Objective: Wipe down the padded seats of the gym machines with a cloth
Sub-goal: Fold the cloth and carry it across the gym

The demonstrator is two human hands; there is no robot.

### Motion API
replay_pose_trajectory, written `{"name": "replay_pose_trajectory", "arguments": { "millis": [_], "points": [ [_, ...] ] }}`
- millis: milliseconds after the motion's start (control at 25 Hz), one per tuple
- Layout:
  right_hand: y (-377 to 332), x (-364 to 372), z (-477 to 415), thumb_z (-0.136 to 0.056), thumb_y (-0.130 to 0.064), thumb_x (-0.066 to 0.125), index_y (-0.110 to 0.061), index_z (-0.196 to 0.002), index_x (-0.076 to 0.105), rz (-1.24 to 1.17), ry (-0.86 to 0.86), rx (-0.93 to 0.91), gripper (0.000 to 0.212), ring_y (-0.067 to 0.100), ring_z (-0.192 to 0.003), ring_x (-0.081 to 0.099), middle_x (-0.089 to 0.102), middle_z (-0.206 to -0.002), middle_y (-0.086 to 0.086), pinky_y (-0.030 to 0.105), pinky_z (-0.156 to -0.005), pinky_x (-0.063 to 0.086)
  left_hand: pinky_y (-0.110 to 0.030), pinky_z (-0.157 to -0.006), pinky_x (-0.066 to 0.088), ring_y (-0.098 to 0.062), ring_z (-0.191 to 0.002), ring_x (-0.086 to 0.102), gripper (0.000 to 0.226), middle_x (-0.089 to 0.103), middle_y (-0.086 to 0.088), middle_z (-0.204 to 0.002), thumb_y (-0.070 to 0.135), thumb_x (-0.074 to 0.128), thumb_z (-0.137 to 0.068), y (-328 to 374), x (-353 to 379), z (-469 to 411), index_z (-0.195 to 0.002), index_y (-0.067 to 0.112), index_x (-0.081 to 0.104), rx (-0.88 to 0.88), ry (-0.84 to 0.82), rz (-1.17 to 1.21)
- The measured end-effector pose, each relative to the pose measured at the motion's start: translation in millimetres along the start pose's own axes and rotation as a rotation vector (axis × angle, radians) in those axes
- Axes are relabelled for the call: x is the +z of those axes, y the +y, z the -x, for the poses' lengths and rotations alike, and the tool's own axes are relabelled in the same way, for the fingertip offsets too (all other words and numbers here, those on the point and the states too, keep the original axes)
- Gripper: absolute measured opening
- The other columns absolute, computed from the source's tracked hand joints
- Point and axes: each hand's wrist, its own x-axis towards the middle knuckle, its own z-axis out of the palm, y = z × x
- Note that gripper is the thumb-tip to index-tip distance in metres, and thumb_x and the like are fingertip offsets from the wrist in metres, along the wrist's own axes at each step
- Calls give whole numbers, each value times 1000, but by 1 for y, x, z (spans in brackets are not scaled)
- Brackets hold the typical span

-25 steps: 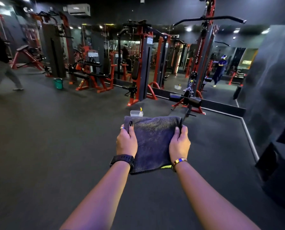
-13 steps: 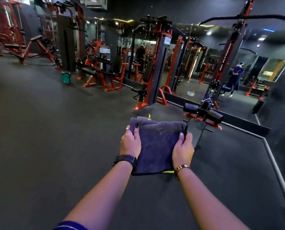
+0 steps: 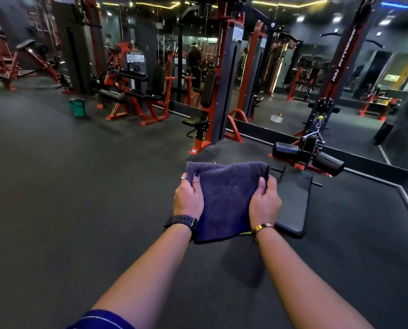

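I grip a folded dark cloth point(image 3: 226, 198) at its two sides, my left hand point(image 3: 188, 198) and right hand point(image 3: 264, 200) both curled round it. A black padded seat point(image 3: 293, 200) lies just beyond my right hand.

Dark rubber floor point(image 3: 55, 191), mirrored wall point(image 3: 281, 105) behind red-and-black machines point(image 3: 218, 91), yellow ceiling light strips point(image 3: 293, 1), green bucket point(image 3: 76, 108) on floor

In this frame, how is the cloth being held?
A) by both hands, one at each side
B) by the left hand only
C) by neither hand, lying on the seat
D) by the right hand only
A: the left hand and the right hand each grip a side edge of the cloth.
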Motion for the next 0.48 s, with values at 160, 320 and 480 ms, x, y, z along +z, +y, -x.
{"name": "replay_pose_trajectory", "arguments": {
  "millis": [160,320,480],
  "points": [
    [15,93,-97,-100,-31,35,-20,-114,53,1,-48,53,25,34,-87,59,65,-96,13,32,-70,39,-40,-77,50,-36,-93,61,43,64,-17,-103,37,33,-99,-7,61,-116,-118,3,51,-2,12,-47],
    [19,179,-187,-100,-33,34,-19,-110,50,15,-84,46,24,37,-87,60,65,-94,13,37,-71,46,-42,-79,50,-38,-94,60,42,64,-18,-104,38,32,-99,-5,107,-223,-118,5,51,-13,47,-76],
    [27,260,-260,-100,-36,31,-22,-109,47,46,-108,45,23,33,-85,60,64,-93,11,44,-74,51,-40,-79,46,-40,-98,59,42,63,-21,-106,38,33,-99,-18,147,-319,-119,5,50,-30,58,-81]
  ]
}}
